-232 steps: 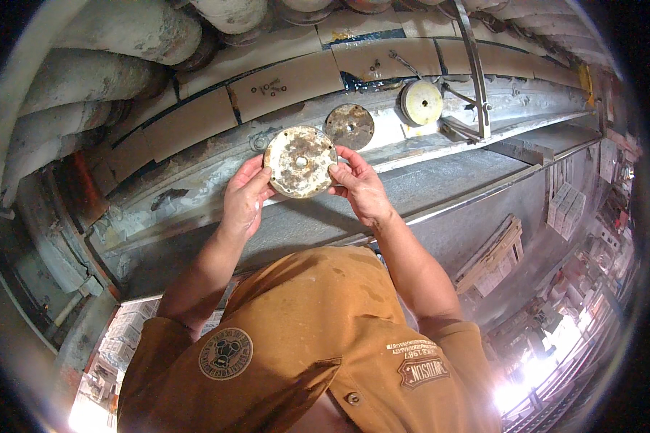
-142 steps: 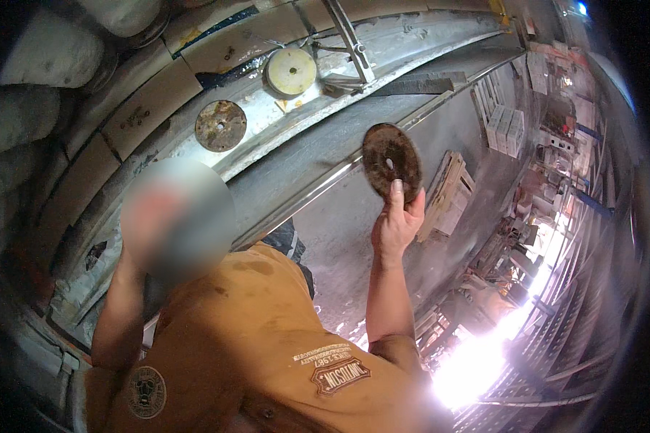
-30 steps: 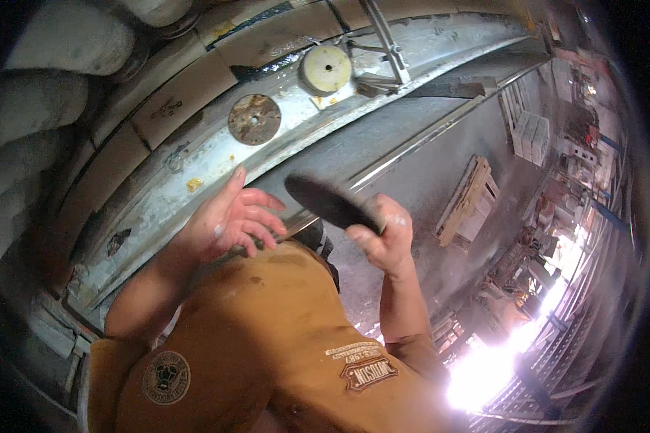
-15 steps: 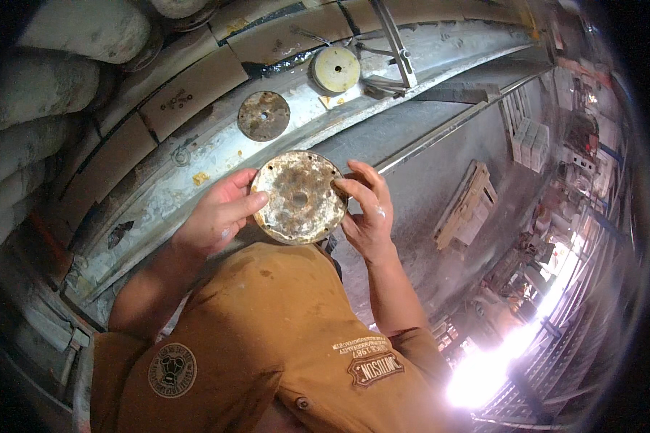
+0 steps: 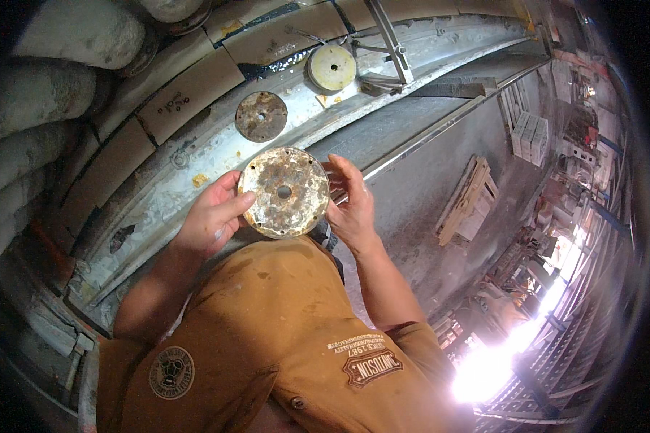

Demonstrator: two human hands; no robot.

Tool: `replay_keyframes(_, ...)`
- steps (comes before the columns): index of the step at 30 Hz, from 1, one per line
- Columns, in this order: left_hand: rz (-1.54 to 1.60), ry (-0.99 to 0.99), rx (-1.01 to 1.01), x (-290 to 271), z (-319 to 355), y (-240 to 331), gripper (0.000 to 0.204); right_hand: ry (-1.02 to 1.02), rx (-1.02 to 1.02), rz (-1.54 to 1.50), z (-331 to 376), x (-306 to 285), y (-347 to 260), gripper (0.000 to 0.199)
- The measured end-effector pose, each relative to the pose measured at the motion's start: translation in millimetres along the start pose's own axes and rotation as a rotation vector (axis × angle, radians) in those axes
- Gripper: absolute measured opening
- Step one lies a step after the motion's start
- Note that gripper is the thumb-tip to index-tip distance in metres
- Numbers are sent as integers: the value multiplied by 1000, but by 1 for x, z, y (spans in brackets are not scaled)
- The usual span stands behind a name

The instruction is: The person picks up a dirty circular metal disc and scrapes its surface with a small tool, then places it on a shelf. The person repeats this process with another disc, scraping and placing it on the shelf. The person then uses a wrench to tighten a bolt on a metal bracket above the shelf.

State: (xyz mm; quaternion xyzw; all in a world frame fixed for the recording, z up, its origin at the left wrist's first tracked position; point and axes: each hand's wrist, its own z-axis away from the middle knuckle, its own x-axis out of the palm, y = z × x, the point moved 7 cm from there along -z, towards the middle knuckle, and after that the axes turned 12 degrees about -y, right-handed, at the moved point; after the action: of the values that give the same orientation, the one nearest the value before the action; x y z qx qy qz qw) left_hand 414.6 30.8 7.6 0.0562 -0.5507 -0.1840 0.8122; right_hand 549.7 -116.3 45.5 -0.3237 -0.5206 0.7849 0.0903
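Up in front of my body is a round metal disc, its face stained with rust and chalky white residue. It has a hole in the middle and small holes around the rim. My left hand pinches its left edge, thumb on the face. My right hand closes around the right edge, with some fingertips hidden behind it. Beyond the disc, a smaller brown disc with a central hole lies flat on the whitish ledge. Farther along sits a thick cream-coloured round wheel, also with a centre hole.
A metal bracket stands on the ledge beside the cream wheel. Cardboard pieces line the ledge's back, below large rounded sacks or rolls. On the floor to the right are a wooden pallet piece and a stack of pale blocks.
The held disc has shifted slightly left and tilted so its middle hole shows more clearly. My right fingers have slid from its face to its edge.
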Motion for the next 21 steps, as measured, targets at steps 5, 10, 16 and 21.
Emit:
replay_keyframes(5,35,3,2,-2,0,-1,44,-11,75,-29,-2,2,2,55)
replay_keyframes(10,35,-9,-2,2,-3,0,45,-3,73,-106,0,3,10,55)
replay_keyframes(16,22,-22,-7,3,-6,-2,45,27,99,-136,2,1,14,53)
replay_keyframes(21,18,-40,-15,6,-8,-2,44,27,103,-124,3,-2,12,52)
